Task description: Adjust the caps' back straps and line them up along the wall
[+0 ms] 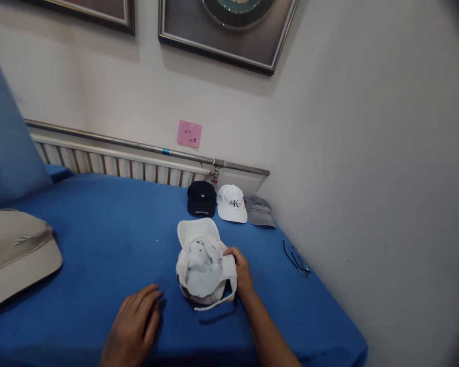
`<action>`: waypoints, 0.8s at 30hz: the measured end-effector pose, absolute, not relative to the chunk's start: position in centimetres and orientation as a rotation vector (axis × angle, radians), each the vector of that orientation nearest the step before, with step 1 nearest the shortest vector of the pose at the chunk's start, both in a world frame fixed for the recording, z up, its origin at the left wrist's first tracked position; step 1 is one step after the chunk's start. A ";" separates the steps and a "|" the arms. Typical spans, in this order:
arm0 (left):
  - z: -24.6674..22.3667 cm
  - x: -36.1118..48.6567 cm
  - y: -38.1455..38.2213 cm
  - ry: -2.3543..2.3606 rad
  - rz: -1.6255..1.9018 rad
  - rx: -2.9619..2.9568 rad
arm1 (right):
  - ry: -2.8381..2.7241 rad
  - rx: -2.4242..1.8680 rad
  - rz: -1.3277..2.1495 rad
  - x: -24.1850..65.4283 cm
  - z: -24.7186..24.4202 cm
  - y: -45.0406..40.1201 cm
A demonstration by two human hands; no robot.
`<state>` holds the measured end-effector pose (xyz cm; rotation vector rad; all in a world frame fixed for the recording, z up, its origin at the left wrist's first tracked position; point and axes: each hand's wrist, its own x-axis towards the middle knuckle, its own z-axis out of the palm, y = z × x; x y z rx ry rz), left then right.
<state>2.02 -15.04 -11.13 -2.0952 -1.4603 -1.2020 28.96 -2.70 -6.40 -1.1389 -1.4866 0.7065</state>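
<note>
A white baseball cap (204,267) is tipped so its pale inside faces me, brim pointing away and back strap hanging loose toward me. My right hand (240,270) grips its right rim, thumb on the near side and the other fingers hidden behind the fabric. To the left of the cap, my left hand (137,316) rests low over the blue cloth (110,224), holding nothing, its fingers loosely bent and a little apart.
Behind stand a dark navy cap (201,200), a white cap with letters (231,204) and a grey cap (260,211). Eyeglasses (297,259) lie near the right wall. A large beige cap (17,255) sits at left. A radiator (126,165) runs along the back.
</note>
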 end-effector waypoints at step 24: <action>-10.1 2.9 -15.5 -1.473 -1.276 -2.043 | -1.459 -1.243 0.798 29.1 -5.6 -3.7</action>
